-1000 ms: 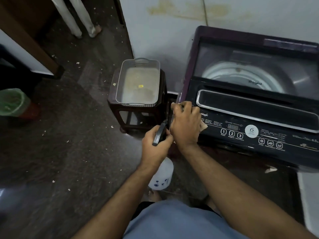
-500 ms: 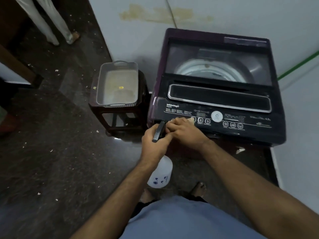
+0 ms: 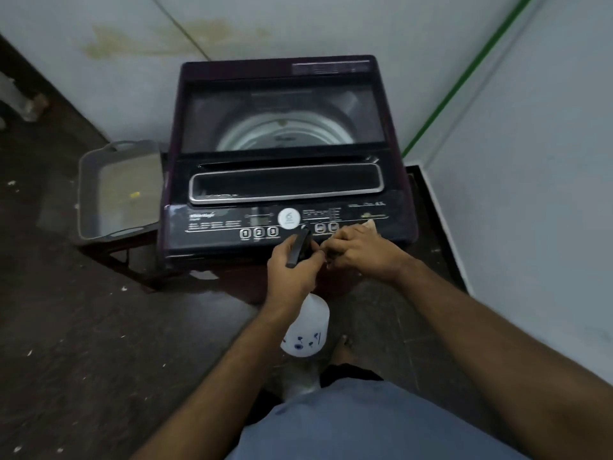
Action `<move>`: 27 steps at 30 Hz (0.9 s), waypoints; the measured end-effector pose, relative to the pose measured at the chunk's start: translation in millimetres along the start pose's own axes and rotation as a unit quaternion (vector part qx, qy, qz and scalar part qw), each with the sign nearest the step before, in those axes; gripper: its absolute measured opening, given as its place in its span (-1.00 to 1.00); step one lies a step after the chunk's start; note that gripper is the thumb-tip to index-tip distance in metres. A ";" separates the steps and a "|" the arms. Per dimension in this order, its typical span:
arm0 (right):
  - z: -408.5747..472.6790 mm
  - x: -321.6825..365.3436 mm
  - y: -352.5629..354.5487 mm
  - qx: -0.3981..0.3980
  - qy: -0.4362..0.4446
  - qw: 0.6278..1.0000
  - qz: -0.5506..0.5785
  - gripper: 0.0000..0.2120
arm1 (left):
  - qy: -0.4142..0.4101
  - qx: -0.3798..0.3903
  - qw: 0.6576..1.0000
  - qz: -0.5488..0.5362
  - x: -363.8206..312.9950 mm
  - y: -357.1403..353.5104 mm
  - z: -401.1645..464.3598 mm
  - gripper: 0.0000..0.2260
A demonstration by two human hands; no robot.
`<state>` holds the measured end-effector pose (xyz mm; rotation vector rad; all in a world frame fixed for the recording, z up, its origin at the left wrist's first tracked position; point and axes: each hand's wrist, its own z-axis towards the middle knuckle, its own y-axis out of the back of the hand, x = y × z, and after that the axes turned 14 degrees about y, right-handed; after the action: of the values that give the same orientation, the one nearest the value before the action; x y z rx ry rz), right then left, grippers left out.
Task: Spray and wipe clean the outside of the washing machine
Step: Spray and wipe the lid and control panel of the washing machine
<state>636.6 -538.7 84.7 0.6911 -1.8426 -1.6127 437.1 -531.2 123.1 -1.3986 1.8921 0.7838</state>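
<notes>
Two hands, left hand [image 3: 293, 272] holding spray bottle [image 3: 306, 327]

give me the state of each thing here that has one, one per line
washing machine: lid shut, drum visible through its window
control panel: display looks unlit
spray bottle: held upright by its trigger head, off the floor
left hand: grips the spray bottle's head
right hand: presses a cloth on the panel's right part
cloth: mostly hidden under the right hand
tray: on a stool beside the machine, holds a small yellow bit
</notes>
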 end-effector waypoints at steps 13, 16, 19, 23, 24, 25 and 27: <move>-83.0 7.2 -27.0 -0.253 -0.302 0.872 0.291 -0.79 | 0.016 0.026 0.999 0.027 25.9 -76.6 -22.3 -0.93; -79.8 24.4 -18.0 -0.350 -0.385 0.740 0.427 -0.78 | 0.008 0.039 0.998 0.050 32.8 -65.8 -30.0 -0.94; -75.5 55.2 -10.5 -0.448 -0.415 0.583 0.536 -0.80 | 0.001 0.050 0.998 0.048 35.6 -50.3 -42.1 -0.93; -61.3 101.7 -7.1 -0.498 -0.432 0.428 0.617 -0.78 | -0.017 0.056 0.998 0.031 46.1 -22.1 -65.4 -0.92; -58.5 108.1 -7.4 -0.507 -0.436 0.380 0.639 -0.77 | -0.017 0.060 0.998 0.030 49.6 -17.6 -69.4 -0.91; -56.9 114.0 -7.6 -0.511 -0.436 0.333 0.662 -0.75 | -0.012 0.063 0.998 0.027 54.5 -13.9 -72.7 -0.91; -50.9 135.5 -3.5 -0.514 -0.433 0.240 0.700 -0.68 | -0.003 0.069 0.997 0.024 62.4 0.6 -85.3 -0.89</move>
<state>579.5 -671.1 98.6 -2.1885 -0.4290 -1.0672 410.0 -633.3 126.1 -1.2687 1.9429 0.6659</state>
